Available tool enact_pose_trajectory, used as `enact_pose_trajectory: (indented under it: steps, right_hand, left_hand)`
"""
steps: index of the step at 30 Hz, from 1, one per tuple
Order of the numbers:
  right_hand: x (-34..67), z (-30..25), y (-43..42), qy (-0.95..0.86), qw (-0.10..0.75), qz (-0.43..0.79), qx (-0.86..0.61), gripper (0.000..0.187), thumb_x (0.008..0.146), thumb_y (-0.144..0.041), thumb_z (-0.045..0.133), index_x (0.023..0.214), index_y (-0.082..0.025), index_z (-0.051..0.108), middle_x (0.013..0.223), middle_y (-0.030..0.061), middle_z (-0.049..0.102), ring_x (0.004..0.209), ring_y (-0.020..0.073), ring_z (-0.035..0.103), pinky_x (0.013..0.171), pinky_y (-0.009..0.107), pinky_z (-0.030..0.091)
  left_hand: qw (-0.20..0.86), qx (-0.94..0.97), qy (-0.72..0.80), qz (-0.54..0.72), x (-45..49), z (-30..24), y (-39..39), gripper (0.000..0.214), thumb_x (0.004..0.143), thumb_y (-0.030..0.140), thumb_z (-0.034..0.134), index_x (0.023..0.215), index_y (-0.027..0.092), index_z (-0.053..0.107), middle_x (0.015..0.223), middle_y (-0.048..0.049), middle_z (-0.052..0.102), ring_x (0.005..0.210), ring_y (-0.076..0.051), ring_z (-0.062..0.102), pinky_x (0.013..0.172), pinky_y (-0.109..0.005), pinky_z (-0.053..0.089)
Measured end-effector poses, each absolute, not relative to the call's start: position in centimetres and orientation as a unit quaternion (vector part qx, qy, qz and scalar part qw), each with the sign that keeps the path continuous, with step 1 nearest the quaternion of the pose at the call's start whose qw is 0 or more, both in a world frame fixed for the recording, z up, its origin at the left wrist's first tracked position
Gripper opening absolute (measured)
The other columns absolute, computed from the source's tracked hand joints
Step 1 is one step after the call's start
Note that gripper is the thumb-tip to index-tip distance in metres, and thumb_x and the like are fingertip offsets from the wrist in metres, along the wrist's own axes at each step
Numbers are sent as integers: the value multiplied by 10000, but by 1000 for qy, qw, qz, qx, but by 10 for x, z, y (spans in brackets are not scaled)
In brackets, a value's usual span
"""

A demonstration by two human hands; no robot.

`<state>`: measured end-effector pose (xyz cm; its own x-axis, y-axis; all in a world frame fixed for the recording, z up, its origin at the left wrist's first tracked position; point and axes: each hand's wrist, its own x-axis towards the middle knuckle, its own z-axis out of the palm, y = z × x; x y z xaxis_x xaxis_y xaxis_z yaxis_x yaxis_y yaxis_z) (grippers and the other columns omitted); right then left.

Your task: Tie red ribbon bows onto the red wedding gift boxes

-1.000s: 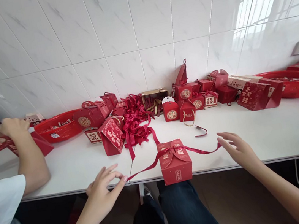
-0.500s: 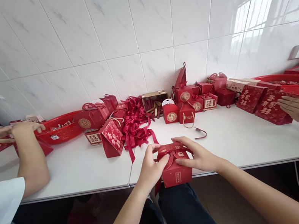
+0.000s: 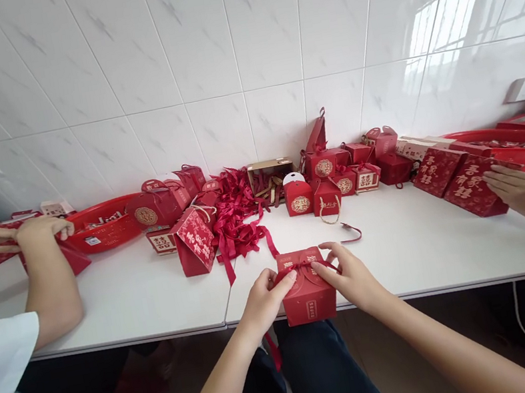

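A red gift box (image 3: 310,302) with gold lettering sits at the table's front edge, partly overhanging it. Dark red ribbon (image 3: 301,265) runs across its top and is gathered at the middle. My left hand (image 3: 266,296) pinches the ribbon at the left side, the thumb resting on the box top; a loose tail hangs below the edge. On the right side my right hand (image 3: 352,277) grips the other part of the ribbon, thumb near the gathered middle and index finger raised.
A heap of red ribbons (image 3: 236,218) lies beyond my left hand. Red gift boxes (image 3: 299,198) line the wall, with a cardboard box (image 3: 270,168) of ribbons among them. Red baskets (image 3: 107,236) stand on both sides. Co-workers' hands (image 3: 519,185) handle boxes at left and right.
My right hand has shifted right and its fingers have lifted off the box top onto the ribbon. My left fingers have drawn back from the far edge, uncovering more of the lid.
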<state>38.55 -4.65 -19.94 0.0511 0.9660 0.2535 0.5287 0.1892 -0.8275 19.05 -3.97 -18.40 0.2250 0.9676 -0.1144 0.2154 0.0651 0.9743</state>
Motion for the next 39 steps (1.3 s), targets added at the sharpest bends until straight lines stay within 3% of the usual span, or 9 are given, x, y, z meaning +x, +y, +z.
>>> enact_pose_trajectory:
  steps: [3, 7, 11, 14, 18, 23, 28, 33, 39]
  right_hand:
    - [396, -196, -44, -658, 450, 240, -554, 341, 806, -522, 585, 909, -224, 458, 611, -58, 462, 532, 143, 465, 519, 281, 401]
    - [422, -190, -48, -746, 477, 163, -435, 363, 866, -361, 517, 601, -236, 303, 584, -32, 373, 527, 123, 357, 502, 280, 338]
    - [437, -188, -55, -831, 413, 88, -363, 333, 866, -238, 468, 538, -213, 418, 768, 66, 505, 656, 170, 473, 591, 333, 423]
    - [435, -191, -55, -827, 403, 24, -391, 263, 851, -217, 514, 588, -213, 534, 815, 78, 533, 723, 195, 526, 652, 353, 467]
    - [422, -192, -47, -767, 473, -29, -433, 290, 867, -256, 538, 587, -210, 597, 781, 74, 542, 671, 185, 541, 618, 346, 471]
    - [405, -179, -42, -693, 556, 71, -453, 295, 815, -340, 618, 550, -210, 628, 756, 68, 596, 658, 187, 570, 590, 341, 480]
    - [389, -166, -48, -691, 533, 238, -426, 307, 760, -422, 685, 541, -207, 679, 754, 60, 615, 626, 164, 557, 541, 304, 453]
    - [378, -165, -51, -690, 494, 334, -411, 267, 726, -424, 719, 577, -204, 703, 777, 49, 611, 650, 161, 569, 577, 302, 471]
    - [379, -162, -43, -705, 441, 343, -437, 97, 660, -116, 604, 588, -181, 599, 835, 20, 562, 684, 133, 546, 641, 273, 465]
  left_hand:
    - [412, 632, 543, 370, 186, -182, -42, 524, 727, 630, 615, 610, 211, 323, 586, 61, 393, 579, -122, 430, 559, -243, 314]
    - [302, 662, 587, 354, 174, -181, -43, 586, 713, 651, 605, 587, 219, 228, 556, 73, 232, 538, -107, 289, 531, -245, 229]
    - [357, 654, 581, 327, 158, -172, -34, 447, 818, 619, 417, 629, 216, 377, 570, 64, 268, 546, -120, 296, 531, -244, 242]
    - [436, 663, 564, 228, 146, -156, -24, 373, 736, 565, 541, 738, 193, 554, 544, 63, 353, 495, -108, 281, 478, -233, 196]
    - [546, 682, 478, 89, 143, -132, -19, 346, 590, 470, 729, 711, 147, 701, 507, 38, 425, 457, -78, 278, 452, -229, 151]
    - [624, 651, 390, 183, 169, -122, -35, 390, 712, 479, 682, 933, 163, 741, 497, 67, 347, 453, -58, 181, 438, -222, 138]
    - [432, 711, 424, 357, 197, -136, -55, 274, 854, 337, 544, 1018, 217, 727, 745, -22, 605, 639, -138, 506, 633, -255, 449]
    - [171, 789, 473, 353, 211, -153, -64, 302, 875, 202, 445, 1029, 226, 703, 891, -62, 577, 698, -163, 582, 637, -277, 483]
    - [122, 824, 454, 315, 211, -163, -60, 391, 889, 145, 375, 1165, 232, 638, 1107, -102, 539, 755, -170, 625, 684, -319, 506]
